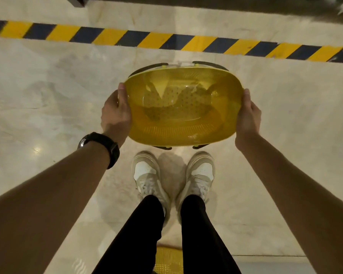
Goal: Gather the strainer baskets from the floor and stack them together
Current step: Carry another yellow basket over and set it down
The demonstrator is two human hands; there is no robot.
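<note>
Basket (183, 107): yellow, see-through plastic, oval, held in the air at centre frame, open side toward the camera. Left hand (116, 111) grasps its 9 o'clock end and right hand (248, 115) its 3 o'clock end. Each thumb lies along the rim, and the other fingers wrap behind the wall, mostly hidden. Dark handles (210, 65) lie folded along the far rim at 12 o'clock, and more dark handle ends show under the near rim at 6 o'clock. Edges: a yellow-and-dark striped line (166, 41) crosses the floor (48, 95) at 12 o'clock, well beyond the basket. A dark corner (75, 1) sits at 11 o'clock past the line. Open pale floor lies from 8 to 10 o'clock and from 2 to 4 o'clock. Two white shoes (147, 175) stand below the basket's near rim, toes toward 12 o'clock. Contents: holes in the base and slots in the near wall are visible. Dark shapes show through the base, but I cannot tell whether they lie inside or beneath. At 6 o'clock, between the legs, a yellow perforated surface (167, 260) rests on the floor, partly hidden. A black watch (105, 145) is on the left wrist.
</note>
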